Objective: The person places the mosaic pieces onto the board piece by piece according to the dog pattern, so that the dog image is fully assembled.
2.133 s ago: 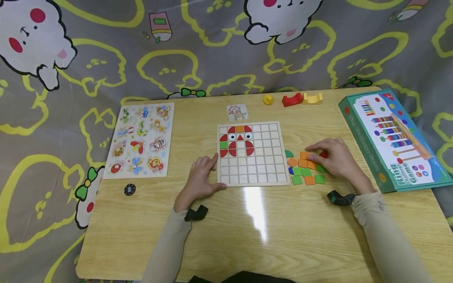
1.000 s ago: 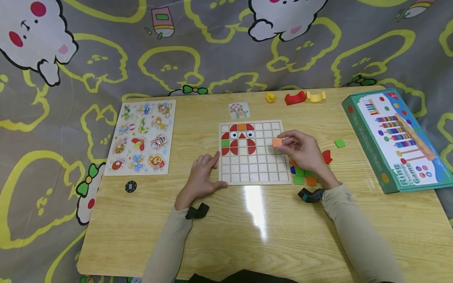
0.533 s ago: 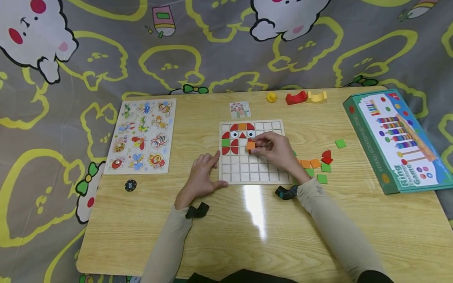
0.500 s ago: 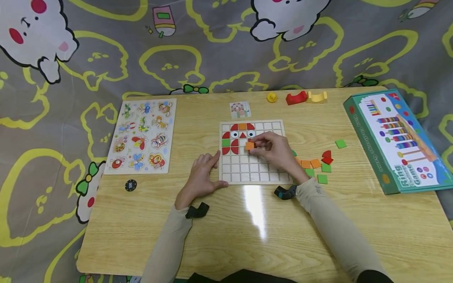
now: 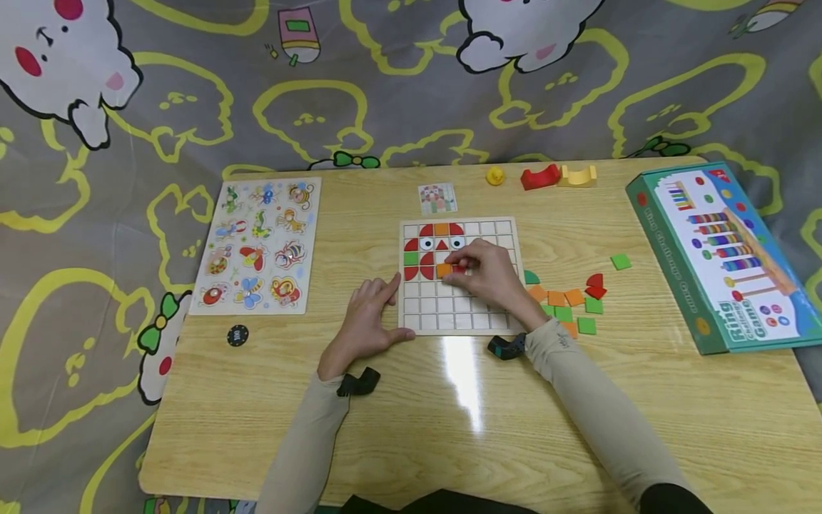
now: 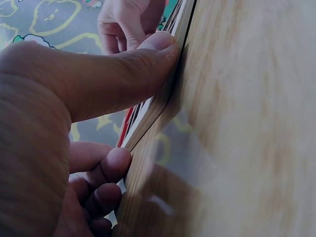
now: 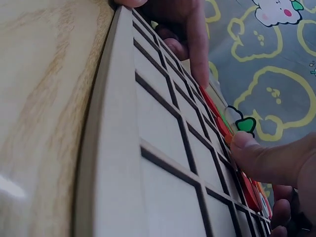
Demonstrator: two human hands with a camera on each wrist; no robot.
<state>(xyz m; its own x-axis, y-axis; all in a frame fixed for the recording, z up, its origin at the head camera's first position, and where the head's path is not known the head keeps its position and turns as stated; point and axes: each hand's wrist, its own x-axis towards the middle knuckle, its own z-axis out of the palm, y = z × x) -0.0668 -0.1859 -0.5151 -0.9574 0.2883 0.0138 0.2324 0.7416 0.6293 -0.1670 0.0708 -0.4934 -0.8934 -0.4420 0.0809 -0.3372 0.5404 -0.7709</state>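
Observation:
In the head view a wooden grid board lies mid-table, with red, orange, green and eye-printed tiles in its upper left cells. My left hand is at the board's lower left corner, its thumb against the front edge and its index finger by the left side. The right hand pinches an orange square tile between thumb and fingertips, low over a cell between red curved pieces. Its fingers partly cover the red piece on the right. Close up in the right wrist view, the right thumb reaches the coloured pieces.
Several loose tiles, including a green square, lie right of the board. Behind it lies a pattern card. An insect puzzle board and a black chip are at left, a game box at right. Small red and yellow blocks stand behind.
The right hand has come from the loose tiles leftward over the board with the orange tile, then lowered it toward a cell. The left hand stays at the board's corner.

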